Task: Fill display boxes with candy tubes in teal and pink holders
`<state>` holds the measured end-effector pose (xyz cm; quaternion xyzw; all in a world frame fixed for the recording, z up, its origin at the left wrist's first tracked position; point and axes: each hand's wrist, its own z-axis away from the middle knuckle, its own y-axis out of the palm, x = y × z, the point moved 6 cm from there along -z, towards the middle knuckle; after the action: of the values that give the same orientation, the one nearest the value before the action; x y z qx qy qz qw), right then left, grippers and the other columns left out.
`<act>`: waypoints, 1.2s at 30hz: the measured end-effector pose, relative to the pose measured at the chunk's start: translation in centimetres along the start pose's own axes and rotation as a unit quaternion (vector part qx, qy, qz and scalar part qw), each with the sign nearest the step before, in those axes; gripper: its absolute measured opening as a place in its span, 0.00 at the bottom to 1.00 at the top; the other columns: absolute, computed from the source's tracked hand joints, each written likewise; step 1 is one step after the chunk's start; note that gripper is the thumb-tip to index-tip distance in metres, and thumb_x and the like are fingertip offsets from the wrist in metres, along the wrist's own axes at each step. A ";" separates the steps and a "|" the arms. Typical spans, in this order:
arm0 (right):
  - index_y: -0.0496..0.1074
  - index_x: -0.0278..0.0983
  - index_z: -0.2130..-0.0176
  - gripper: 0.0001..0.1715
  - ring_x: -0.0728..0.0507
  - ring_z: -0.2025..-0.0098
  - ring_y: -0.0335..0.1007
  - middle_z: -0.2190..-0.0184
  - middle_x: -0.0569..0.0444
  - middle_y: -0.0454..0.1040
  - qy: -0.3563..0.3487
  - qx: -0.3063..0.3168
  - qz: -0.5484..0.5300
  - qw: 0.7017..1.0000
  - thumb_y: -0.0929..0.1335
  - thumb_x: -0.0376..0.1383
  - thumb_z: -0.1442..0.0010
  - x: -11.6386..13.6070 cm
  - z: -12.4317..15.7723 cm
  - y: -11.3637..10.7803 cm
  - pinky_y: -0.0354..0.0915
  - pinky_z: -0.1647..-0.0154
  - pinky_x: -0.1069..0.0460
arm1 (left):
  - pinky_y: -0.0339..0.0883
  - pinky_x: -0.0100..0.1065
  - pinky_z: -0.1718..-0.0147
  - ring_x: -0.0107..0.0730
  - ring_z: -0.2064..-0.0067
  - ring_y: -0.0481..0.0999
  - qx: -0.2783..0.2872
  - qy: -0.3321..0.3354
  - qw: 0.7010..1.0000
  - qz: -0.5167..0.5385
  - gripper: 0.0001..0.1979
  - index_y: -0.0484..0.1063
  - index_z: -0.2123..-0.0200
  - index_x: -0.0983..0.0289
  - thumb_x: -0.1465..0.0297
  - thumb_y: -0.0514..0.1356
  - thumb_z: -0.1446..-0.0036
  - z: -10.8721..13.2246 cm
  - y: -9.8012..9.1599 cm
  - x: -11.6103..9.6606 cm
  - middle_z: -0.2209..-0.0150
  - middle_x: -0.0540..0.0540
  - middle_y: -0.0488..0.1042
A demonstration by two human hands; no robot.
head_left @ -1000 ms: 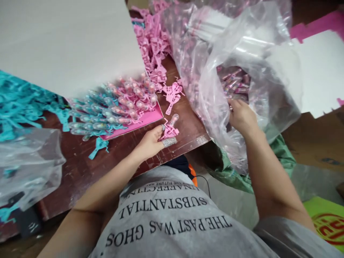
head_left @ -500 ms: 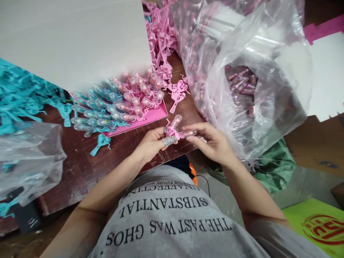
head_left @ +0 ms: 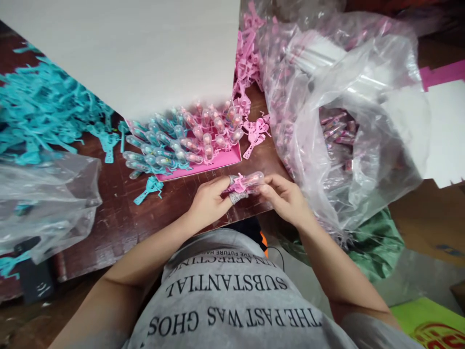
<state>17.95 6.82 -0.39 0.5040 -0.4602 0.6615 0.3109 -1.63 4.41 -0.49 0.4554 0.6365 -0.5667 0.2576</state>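
Both grips, left hand (head_left: 209, 201) and right hand (head_left: 287, 199), clamped on pink capsule piece (head_left: 240, 183), now tipped further rightward

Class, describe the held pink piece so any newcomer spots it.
Find the brown table, then the pink box on it. In front of it, the left hand grips the pink piece with its clear capsule. Unlike the boxed ones, it is held.

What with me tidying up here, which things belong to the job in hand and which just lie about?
Likely in the job:
- held pink piece
- loaded pink tray
- pink pile
- teal pile
- right-hand clear bag

Probably just lying about:
- black box
- yellow-green bag
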 end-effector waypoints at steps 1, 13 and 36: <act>0.77 0.40 0.52 0.28 0.47 0.68 0.77 0.60 0.52 0.83 -0.032 0.004 -0.015 0.999 0.73 0.59 0.35 0.5 -0.2 0.3 0.73 0.67 0.52 | 0.75 0.33 0.61 0.33 0.63 0.82 0.002 -0.010 1.000 -0.001 0.06 0.81 0.58 0.62 0.66 0.66 0.34 0.1 -0.1 0.1 0.63 0.53 0.85; 0.79 0.45 0.52 0.10 0.38 0.50 0.80 0.53 0.50 0.83 -0.236 0.033 0.292 0.926 0.70 0.45 0.28 4.8 -7.0 -2.4 0.74 0.47 0.42 | 0.74 0.44 0.40 0.40 0.45 0.81 -0.170 -0.038 0.984 -0.022 0.21 0.74 0.41 0.61 0.62 0.68 0.34 3.9 -4.7 1.1 0.46 0.59 0.82; 0.78 0.40 0.44 0.22 0.41 0.55 0.78 0.44 0.46 0.79 -0.266 -0.104 0.517 0.807 0.67 0.51 0.26 6.8 -5.7 2.7 0.63 0.72 0.51 | 0.70 0.30 0.61 0.26 0.65 0.74 -0.211 -0.071 0.969 0.109 0.08 0.74 0.53 0.60 0.65 0.65 0.33 5.6 -3.2 3.1 0.67 0.47 0.74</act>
<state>11.43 10.69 4.88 0.3122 -0.7835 0.5124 -0.1614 -6.89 0.16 -2.75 0.4163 0.6683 -0.4190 0.4522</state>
